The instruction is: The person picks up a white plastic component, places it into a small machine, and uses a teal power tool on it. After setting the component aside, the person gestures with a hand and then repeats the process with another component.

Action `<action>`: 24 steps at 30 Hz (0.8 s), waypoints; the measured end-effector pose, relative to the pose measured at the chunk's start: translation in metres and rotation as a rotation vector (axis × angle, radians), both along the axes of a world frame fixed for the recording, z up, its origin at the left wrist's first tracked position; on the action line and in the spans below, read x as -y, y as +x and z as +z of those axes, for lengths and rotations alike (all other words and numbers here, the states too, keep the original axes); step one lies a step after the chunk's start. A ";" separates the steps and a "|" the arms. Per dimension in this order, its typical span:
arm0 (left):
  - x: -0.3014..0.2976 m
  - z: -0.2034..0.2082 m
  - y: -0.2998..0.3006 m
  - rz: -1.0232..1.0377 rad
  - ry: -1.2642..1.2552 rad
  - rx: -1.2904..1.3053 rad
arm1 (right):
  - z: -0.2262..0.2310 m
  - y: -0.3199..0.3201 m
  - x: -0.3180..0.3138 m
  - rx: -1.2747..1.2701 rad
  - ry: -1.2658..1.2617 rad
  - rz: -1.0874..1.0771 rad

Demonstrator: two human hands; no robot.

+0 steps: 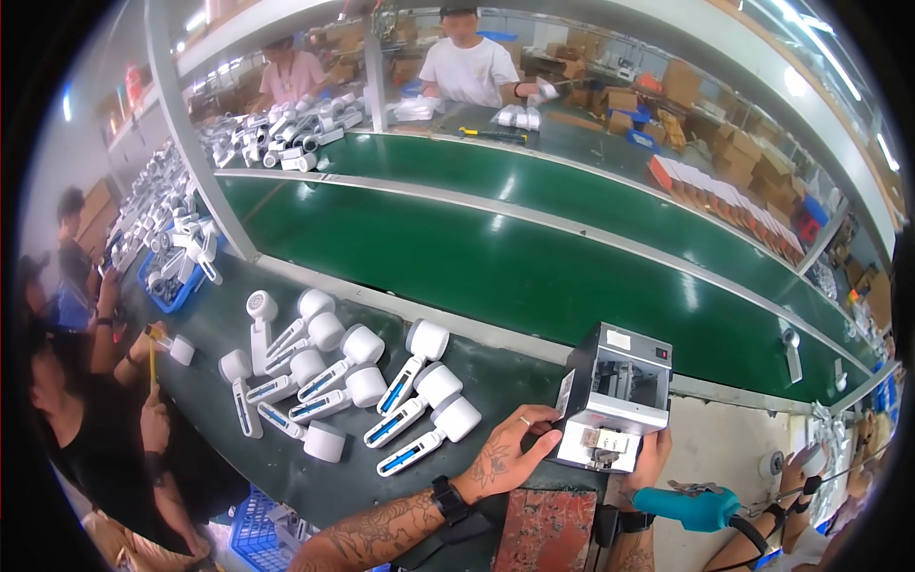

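Observation:
A small grey-and-black bench machine [621,417] with an open front bay stands at the table's near right edge. My left hand [515,450], with a ring on one finger, presses its curled fingers against the machine's left side. My right hand [652,461] is around the machine's lower right side, its fingertips partly hidden behind it. Left of my left hand lie several white shower-head-shaped parts [456,417] with round heads. Many of their handles are open along one face and show a blue strip inside. A teal power tool [688,507] with a black cable is close to my right wrist.
A worn red metal plate [547,530] lies below my left hand. Beyond the table runs a green conveyor belt [457,250]. Left are a blue basket [173,286] of white parts and a co-worker with a yellow tool [152,355]. Another co-worker's hands [796,469] are at right.

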State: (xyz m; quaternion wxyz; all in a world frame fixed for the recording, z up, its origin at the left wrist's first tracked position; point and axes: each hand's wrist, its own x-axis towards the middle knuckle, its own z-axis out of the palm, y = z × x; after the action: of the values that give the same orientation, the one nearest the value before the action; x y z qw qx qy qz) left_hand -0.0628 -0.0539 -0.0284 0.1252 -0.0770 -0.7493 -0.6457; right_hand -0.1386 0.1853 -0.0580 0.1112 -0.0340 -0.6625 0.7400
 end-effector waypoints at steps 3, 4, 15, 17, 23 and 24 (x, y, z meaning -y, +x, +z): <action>0.001 0.002 0.000 0.001 0.000 0.016 | 0.018 0.006 0.008 0.014 -0.028 0.004; 0.001 0.002 0.000 0.004 -0.006 0.029 | 0.021 0.008 0.009 0.003 -0.017 0.029; 0.000 0.000 0.000 0.000 -0.009 0.007 | 0.016 0.008 0.008 0.010 0.007 -0.001; 0.000 -0.001 0.000 0.001 -0.007 -0.001 | 0.014 0.008 0.008 -0.004 0.004 -0.010; 0.001 -0.002 0.001 0.007 -0.013 0.007 | 0.014 0.007 0.008 -0.018 0.011 -0.014; 0.000 -0.004 0.001 -0.001 0.002 0.001 | 0.012 0.006 0.007 -0.018 0.010 -0.006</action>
State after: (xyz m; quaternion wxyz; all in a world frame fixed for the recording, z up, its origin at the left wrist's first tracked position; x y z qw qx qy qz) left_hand -0.0621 -0.0542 -0.0319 0.1247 -0.0770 -0.7486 -0.6467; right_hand -0.1325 0.1784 -0.0458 0.1195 -0.0291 -0.6652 0.7365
